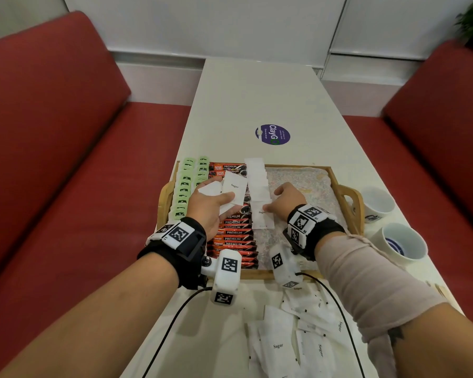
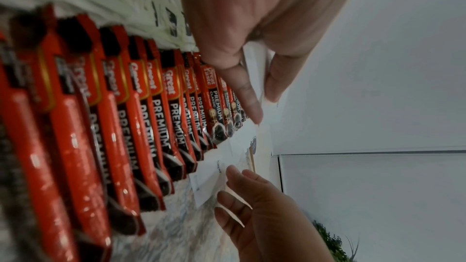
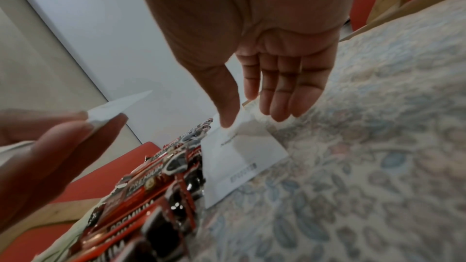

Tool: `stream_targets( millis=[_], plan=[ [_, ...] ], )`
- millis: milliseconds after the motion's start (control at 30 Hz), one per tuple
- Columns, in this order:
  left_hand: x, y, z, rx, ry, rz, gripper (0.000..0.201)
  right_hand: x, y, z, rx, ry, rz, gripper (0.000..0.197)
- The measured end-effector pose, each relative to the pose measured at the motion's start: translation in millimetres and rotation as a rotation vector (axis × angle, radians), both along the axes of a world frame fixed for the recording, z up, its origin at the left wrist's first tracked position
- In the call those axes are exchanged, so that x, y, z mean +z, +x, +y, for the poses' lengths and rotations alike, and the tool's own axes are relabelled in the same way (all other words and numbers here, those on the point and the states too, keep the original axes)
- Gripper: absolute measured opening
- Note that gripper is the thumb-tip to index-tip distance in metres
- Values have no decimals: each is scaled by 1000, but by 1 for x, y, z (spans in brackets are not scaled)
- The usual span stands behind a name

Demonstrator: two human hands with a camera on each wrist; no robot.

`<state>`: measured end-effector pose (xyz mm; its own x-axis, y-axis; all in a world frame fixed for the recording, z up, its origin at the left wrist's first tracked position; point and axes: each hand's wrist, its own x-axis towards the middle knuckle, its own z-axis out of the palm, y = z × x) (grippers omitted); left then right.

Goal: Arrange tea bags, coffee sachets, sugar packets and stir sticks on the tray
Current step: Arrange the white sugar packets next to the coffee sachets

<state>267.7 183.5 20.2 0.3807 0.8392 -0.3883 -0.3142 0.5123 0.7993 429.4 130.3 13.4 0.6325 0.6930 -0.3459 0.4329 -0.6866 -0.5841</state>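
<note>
White "Sugar" packets [image 1: 234, 190] in left grip [image 1: 208, 205], right grip [image 1: 287, 199] apart, "Great Taste PREMIUM" sachets [image 1: 234, 233].

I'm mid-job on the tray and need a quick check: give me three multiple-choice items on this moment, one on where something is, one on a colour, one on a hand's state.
1. Where on the tray does the row of sugar packets lie?
A. Just right of the coffee sachets
B. Left of the tea bags
C. Against the right handle

2. What colour are the tea bags?
A. Blue
B. Light green
C. Yellow

3. What is the left hand doing?
A. Resting flat and bare on the table
B. Gripping a cup
C. Holding sugar packets

Answers:
1 A: the white row runs alongside the coffee sachets, with bare patterned lining to its right.
2 B: the two columns at the tray's left edge are pale green.
3 C: its thumb and fingers pinch white packets, one reading "Sugar", while the right hand touches the nearest packet in the row.
</note>
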Motion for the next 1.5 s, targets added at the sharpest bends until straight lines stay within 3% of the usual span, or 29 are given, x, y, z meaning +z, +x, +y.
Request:
stream_targets(
  millis=[133, 467, 733, 800, 933, 1067, 1500],
  plan=[
    [-1, 0, -1, -1, 3, 2, 40, -3, 0, -1, 0, 38, 3, 37],
    [-2, 1, -3, -11, -21, 7, 48, 1, -2, -3, 50, 61, -43, 32],
    [-1, 5, -11, -20, 7, -6, 42, 27, -25, -6, 245, 307, 8, 22],
    [0, 6, -15, -41, 15, -8, 39, 28, -26, -6, 215, 336, 50, 11],
    [2, 5, -22, -96, 37, -1, 35, 31, -22, -13, 137, 391, 207, 16],
    [4, 3, -24, -54, 28, -3, 30, 32, -14, -20, 53, 417, 149, 25],
    [7, -2, -19, 15, -15, -12, 30, 4, -2, -30, 103, 21, 11, 27]
  ],
)
